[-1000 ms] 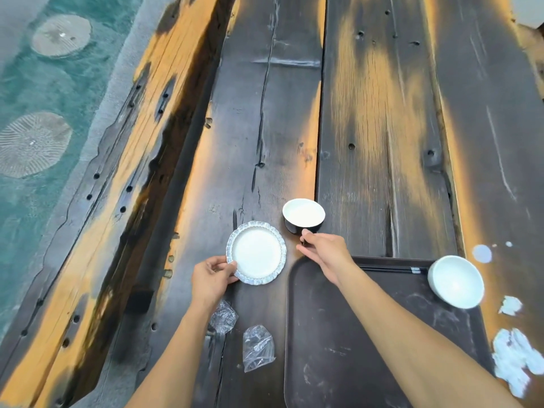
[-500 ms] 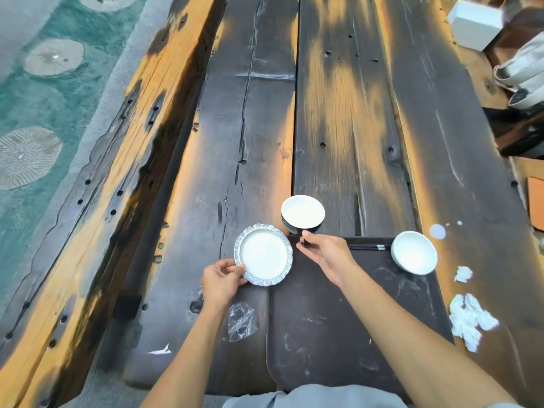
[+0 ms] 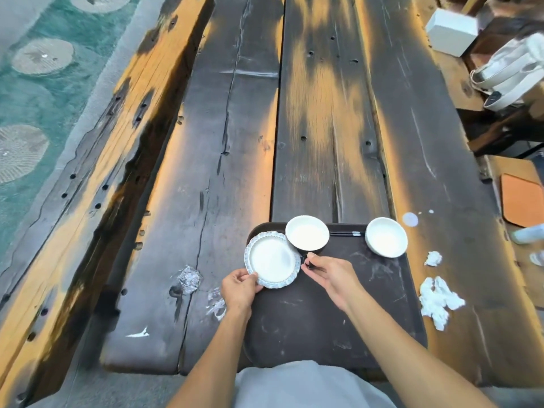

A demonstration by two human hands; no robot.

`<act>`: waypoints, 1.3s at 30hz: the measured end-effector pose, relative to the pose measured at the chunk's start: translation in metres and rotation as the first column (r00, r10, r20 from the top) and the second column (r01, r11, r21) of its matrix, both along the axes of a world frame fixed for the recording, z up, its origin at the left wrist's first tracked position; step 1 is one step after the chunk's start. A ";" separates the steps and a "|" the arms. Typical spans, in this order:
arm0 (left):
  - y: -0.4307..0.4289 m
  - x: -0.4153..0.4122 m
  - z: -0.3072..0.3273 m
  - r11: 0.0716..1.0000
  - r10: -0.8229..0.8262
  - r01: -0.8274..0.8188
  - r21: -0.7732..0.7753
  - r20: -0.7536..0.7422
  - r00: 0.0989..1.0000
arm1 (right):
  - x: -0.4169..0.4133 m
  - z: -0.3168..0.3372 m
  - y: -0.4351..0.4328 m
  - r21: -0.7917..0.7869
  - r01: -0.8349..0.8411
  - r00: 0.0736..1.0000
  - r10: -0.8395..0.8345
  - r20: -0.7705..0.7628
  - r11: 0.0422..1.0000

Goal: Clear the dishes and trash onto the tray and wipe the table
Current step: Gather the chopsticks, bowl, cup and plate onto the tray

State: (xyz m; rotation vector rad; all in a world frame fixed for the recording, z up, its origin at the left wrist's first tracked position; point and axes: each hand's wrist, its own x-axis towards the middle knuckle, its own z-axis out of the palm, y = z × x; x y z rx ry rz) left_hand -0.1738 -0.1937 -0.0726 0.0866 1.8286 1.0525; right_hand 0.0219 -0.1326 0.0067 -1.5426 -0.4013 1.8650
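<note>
Left hand (image 3: 240, 290) pinching a scalloped white plate (image 3: 272, 260) over the dark tray's (image 3: 323, 319) far-left corner, right hand (image 3: 332, 275) gripping the dark cup's (image 3: 307, 233) handle (white inside) — crumpled foil (image 3: 189, 278) on the rough wooden bench (image 3: 206, 172).

A tray (image 3: 338, 319) is lying on the counter (image 3: 223, 160). A plate (image 3: 272, 260) and cup (image 3: 307, 232) are sitting at its far left, a bowl (image 3: 386, 237) far right, chopsticks (image 3: 346, 233) between. Wrappers (image 3: 190, 279) are lying left, tissues (image 3: 438, 300) right.
</note>
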 end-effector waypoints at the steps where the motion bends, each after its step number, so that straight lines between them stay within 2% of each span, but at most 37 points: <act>1: 0.001 0.004 -0.001 1.000 0.001 -0.001 -0.004 -0.001 1.000 | 0.005 -0.001 -0.002 -0.003 -0.003 1.000 0.003 -0.004 1.000; 8: -0.001 0.020 0.001 0.996 0.063 -0.061 -0.061 0.032 0.998 | 0.021 -0.011 -0.007 -0.042 -0.033 0.999 0.034 0.003 0.999; 16: -0.006 0.020 0.004 0.996 -0.050 0.055 -0.070 0.077 0.996 | 0.011 -0.019 -0.010 -0.065 -0.055 0.998 0.053 -0.038 0.996; 21: -0.008 0.012 0.001 0.989 0.007 0.008 -0.149 0.096 0.995 | -0.010 -0.026 -0.015 -0.081 -0.055 0.998 0.054 -0.016 0.995; 30: -0.002 0.020 -0.001 0.985 0.098 -0.080 -0.151 0.119 0.988 | -0.039 -0.042 -0.028 -0.089 0.000 1.000 -0.002 -0.013 0.996; 32: 0.000 0.022 -0.003 0.985 0.099 -0.078 -0.153 0.132 0.986 | -0.042 -0.045 -0.030 -0.066 -0.034 0.999 0.035 0.019 0.997; 35: 0.000 0.023 -0.005 0.985 0.096 -0.075 -0.154 0.138 0.986 | -0.045 -0.049 -0.031 -0.029 -0.170 0.978 0.172 0.118 0.985; 39: -0.001 0.022 -0.004 0.987 0.096 -0.075 -0.139 0.150 0.984 | -0.050 -0.054 -0.030 -0.069 -0.341 0.856 0.340 0.389 0.937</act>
